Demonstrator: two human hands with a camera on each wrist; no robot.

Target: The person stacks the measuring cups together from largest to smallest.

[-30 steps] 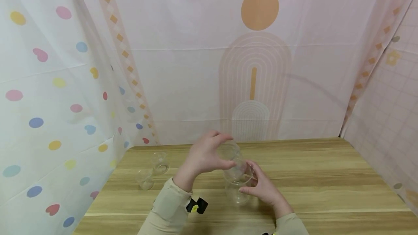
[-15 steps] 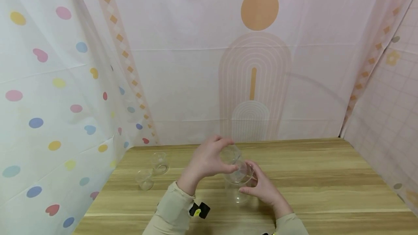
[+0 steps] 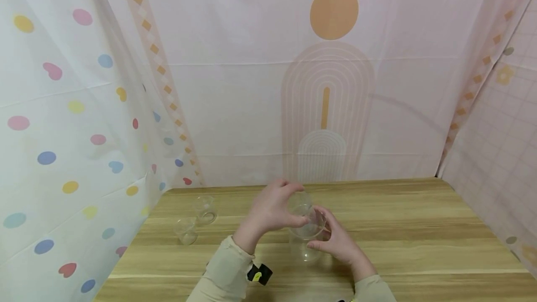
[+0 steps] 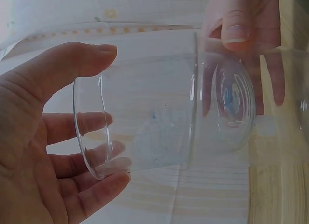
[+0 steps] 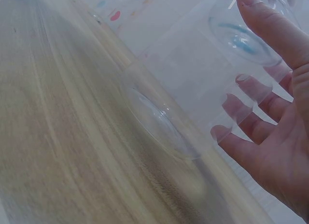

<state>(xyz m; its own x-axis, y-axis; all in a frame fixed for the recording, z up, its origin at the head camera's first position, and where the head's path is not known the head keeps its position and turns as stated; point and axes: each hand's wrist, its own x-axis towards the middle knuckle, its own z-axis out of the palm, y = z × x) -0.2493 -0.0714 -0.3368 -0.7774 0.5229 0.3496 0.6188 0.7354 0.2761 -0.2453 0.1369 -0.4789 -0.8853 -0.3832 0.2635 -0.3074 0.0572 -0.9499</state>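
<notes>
My left hand (image 3: 273,209) grips a clear cup (image 4: 145,113) near its rim, thumb on one side and fingers on the other. The base of that cup sits inside the mouth of a second clear cup (image 3: 305,251), as the left wrist view shows. This lower cup stands upright on the table, and my right hand (image 3: 339,242) holds it around its upper part. Through its wall (image 5: 178,98) the right wrist view shows the fingers curved behind and the upper cup's round base above its bottom.
Two more clear cups stand at the left on the wooden table (image 3: 411,236): a nearer cup (image 3: 186,233) and a farther cup (image 3: 206,209). A patterned curtain (image 3: 235,106) hangs behind the table's back edge, with a dotted cloth (image 3: 75,153) along the left side.
My left hand has moved down and slightly to the right, and its cup has gone deeper into the lower cup. My right hand and the lower cup have stayed in place.
</notes>
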